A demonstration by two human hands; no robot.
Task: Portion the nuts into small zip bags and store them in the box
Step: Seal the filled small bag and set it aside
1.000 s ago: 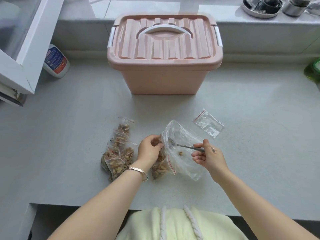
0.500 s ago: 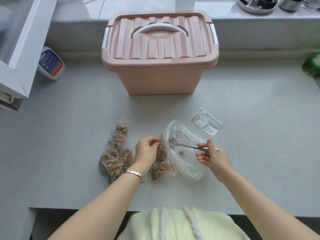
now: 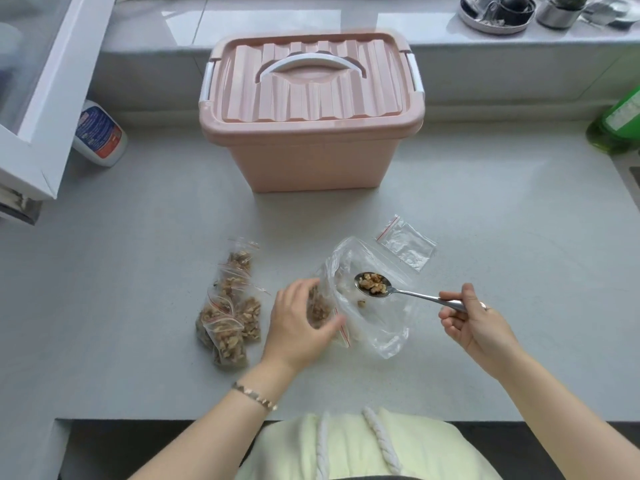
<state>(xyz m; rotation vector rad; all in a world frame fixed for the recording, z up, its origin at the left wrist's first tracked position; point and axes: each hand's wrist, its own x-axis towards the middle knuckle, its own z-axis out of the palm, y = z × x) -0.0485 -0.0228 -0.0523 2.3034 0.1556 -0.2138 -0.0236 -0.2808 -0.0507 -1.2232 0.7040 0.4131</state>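
Once the spoon (image 3: 412,294) gripped in the right hand (image 3: 476,325) had lifted nuts (image 3: 373,284) from the big bag (image 3: 379,329), the left hand (image 3: 298,323) clasped a small bag (image 3: 318,308) awaiting them

— Where's the box (image 3: 311,133)?
— Back of the counter (image 3: 138,271), middle. Filled bags (image 3: 228,313) lie before it on the left, a part-filled bag (image 3: 317,308) right of them, then the big bag (image 3: 377,327); the empty bag (image 3: 407,245) just behind.
— The spoon (image 3: 410,293)?
— Over the big bag, nuts (image 3: 373,283) on it.
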